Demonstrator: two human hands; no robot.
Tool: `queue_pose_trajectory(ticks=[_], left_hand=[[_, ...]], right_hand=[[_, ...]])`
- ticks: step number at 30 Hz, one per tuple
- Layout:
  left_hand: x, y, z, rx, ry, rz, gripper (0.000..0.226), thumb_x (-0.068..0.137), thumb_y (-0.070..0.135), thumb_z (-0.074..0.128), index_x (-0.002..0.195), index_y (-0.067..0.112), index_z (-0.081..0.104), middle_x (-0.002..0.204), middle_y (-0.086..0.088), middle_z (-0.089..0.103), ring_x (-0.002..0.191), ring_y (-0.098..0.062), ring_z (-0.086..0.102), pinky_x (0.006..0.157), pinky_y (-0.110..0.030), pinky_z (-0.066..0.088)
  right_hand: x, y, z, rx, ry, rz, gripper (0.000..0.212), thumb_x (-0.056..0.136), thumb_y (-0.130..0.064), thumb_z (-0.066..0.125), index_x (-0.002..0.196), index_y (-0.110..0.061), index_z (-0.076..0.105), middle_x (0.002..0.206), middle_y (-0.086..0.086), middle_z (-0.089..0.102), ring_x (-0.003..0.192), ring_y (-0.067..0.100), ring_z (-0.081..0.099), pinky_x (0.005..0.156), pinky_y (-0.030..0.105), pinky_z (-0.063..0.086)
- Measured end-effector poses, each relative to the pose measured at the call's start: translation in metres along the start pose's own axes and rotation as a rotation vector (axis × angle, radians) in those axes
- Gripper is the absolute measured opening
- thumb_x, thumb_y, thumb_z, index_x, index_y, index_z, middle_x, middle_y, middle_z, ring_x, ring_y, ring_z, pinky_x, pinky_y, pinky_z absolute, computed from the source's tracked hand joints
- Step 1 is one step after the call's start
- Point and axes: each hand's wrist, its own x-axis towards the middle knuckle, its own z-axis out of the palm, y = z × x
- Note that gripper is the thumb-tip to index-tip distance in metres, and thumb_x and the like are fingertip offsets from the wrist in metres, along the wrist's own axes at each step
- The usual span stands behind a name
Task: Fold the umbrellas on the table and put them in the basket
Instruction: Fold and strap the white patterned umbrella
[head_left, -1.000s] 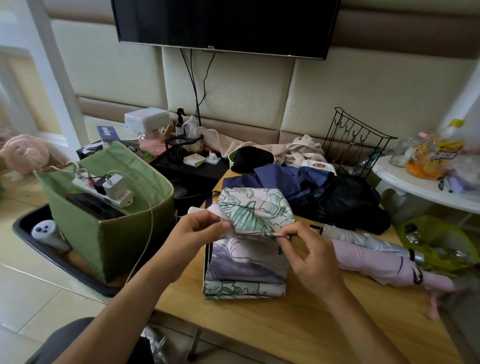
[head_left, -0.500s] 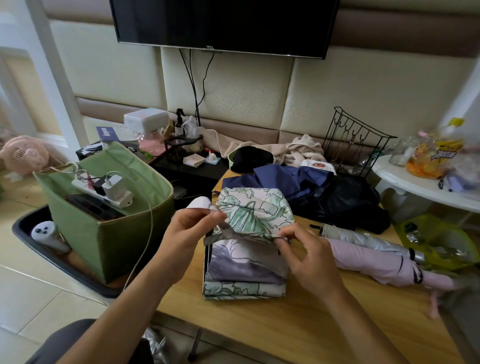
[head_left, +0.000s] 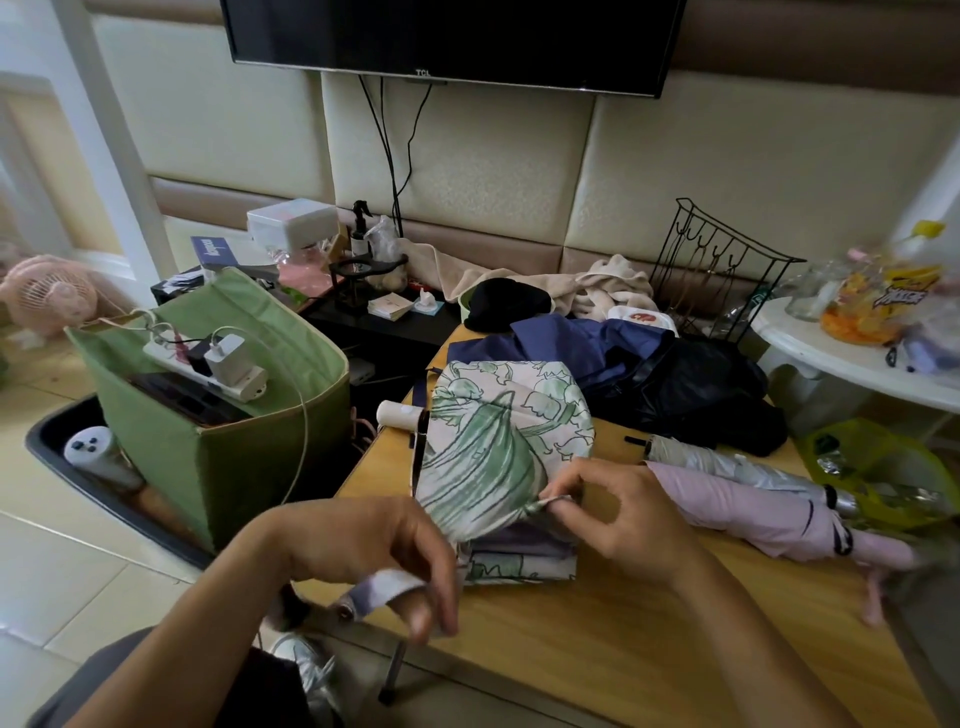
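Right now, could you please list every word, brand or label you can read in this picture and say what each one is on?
"TCL": on the lower bezel of the television on the wall.
White lettering on the blue box behind the green basket: too blurred to read.
Dark lettering on the yellow snack bag on the white side table: blurred, not legible.
Red mark on the white pouch: unreadable.

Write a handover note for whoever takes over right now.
Left hand: pulling the closing strap toward you.
Right hand: pinching the fabric of the green-leaf umbrella on the table.
Done: pink umbrella and silver umbrella lie rolled at right.
Left: wrap and fasten the strap; fold the blue umbrella and black umbrella; put all in the green basket.
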Motion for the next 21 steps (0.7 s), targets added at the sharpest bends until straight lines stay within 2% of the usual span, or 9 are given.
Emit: queue_pose_trajectory(ticks=[2, 3, 7, 10, 13, 15, 17, 19, 21], left_hand=[[-0.002, -0.002, -0.002, 0.040, -0.055, -0.143, 0.024, 0.089, -0.003, 0.070, 0.113, -0.005, 0.073, 0.109, -0.027, 0.072, 0.097, -0.023, 0.068, 0.092, -0.032, 0.054], [-0.002, -0.002, -0.002, 0.045, -0.075, -0.195, 0.028, 0.091, -0.003, 0.069, 0.118, -0.009, 0.070, 0.112, -0.028, 0.072, 0.101, -0.023, 0.069, 0.095, -0.033, 0.054], [0.002, 0.004, 0.002, -0.004, -0.212, -0.335, 0.037, 0.095, -0.008, 0.062, 0.132, -0.009, 0.061, 0.106, 0.010, 0.076, 0.099, -0.004, 0.070, 0.092, -0.022, 0.054], [0.010, 0.001, 0.009, 0.036, -0.331, -0.402, 0.040, 0.099, -0.005, 0.057, 0.139, -0.004, 0.056, 0.107, 0.019, 0.073, 0.097, 0.004, 0.067, 0.088, -0.016, 0.054], [0.013, 0.002, 0.011, -0.043, -0.382, -0.430, 0.036, 0.105, 0.004, 0.050, 0.140, -0.006, 0.053, 0.112, 0.013, 0.074, 0.098, -0.003, 0.070, 0.082, -0.020, 0.059], [0.011, 0.005, 0.007, -0.005, -0.236, -0.340, 0.032, 0.107, 0.011, 0.051, 0.133, -0.005, 0.060, 0.112, 0.000, 0.074, 0.085, -0.008, 0.071, 0.066, -0.021, 0.057], [0.013, 0.004, 0.002, 0.142, 0.127, -0.184, 0.023, 0.104, 0.015, 0.058, 0.118, 0.004, 0.072, 0.099, -0.003, 0.075, 0.070, -0.010, 0.067, 0.057, -0.023, 0.048], [0.021, -0.007, -0.003, 0.370, 0.543, -0.046, 0.013, 0.100, 0.017, 0.064, 0.107, 0.016, 0.076, 0.089, 0.007, 0.073, 0.075, -0.009, 0.064, 0.066, -0.029, 0.050], [0.033, -0.020, -0.010, 0.714, 0.806, 0.019, 0.016, 0.100, 0.026, 0.063, 0.113, 0.029, 0.071, 0.104, 0.016, 0.068, 0.096, -0.001, 0.060, 0.083, -0.030, 0.050]], right_hand=[[0.000, 0.006, -0.002, -0.002, -0.090, 0.026, 0.006, 0.089, -0.024, 0.077, 0.088, -0.030, 0.074, 0.097, -0.012, 0.074, 0.094, 0.015, 0.070, 0.082, 0.037, 0.056], [0.000, 0.008, -0.003, -0.010, -0.120, 0.030, 0.006, 0.088, -0.025, 0.079, 0.086, -0.030, 0.075, 0.099, -0.012, 0.074, 0.096, 0.014, 0.070, 0.084, 0.037, 0.057], [0.000, 0.013, -0.001, -0.033, -0.194, 0.050, 0.011, 0.085, -0.023, 0.082, 0.081, -0.030, 0.075, 0.102, -0.015, 0.073, 0.098, 0.012, 0.070, 0.084, 0.037, 0.056], [-0.001, 0.016, -0.001, -0.053, -0.230, 0.057, 0.011, 0.084, -0.022, 0.082, 0.080, -0.028, 0.075, 0.104, -0.017, 0.072, 0.098, 0.012, 0.069, 0.085, 0.034, 0.056], [-0.001, 0.017, -0.001, -0.074, -0.256, 0.057, 0.011, 0.085, -0.022, 0.081, 0.080, -0.028, 0.073, 0.105, -0.018, 0.072, 0.099, 0.011, 0.068, 0.086, 0.032, 0.055], [-0.001, 0.018, -0.002, -0.090, -0.270, 0.055, 0.011, 0.085, -0.024, 0.081, 0.081, -0.028, 0.072, 0.106, -0.019, 0.071, 0.101, 0.010, 0.066, 0.088, 0.031, 0.055], [-0.002, 0.018, -0.002, -0.108, -0.290, 0.056, 0.011, 0.086, -0.024, 0.081, 0.082, -0.029, 0.072, 0.107, -0.019, 0.071, 0.104, 0.008, 0.065, 0.089, 0.029, 0.054], [-0.001, 0.018, -0.002, -0.127, -0.308, 0.058, 0.010, 0.087, -0.025, 0.080, 0.083, -0.030, 0.073, 0.108, -0.019, 0.070, 0.104, 0.006, 0.064, 0.089, 0.028, 0.053], [-0.001, 0.018, -0.002, -0.147, -0.324, 0.053, 0.009, 0.087, -0.026, 0.080, 0.083, -0.029, 0.073, 0.107, -0.017, 0.069, 0.103, 0.005, 0.063, 0.089, 0.028, 0.052]])
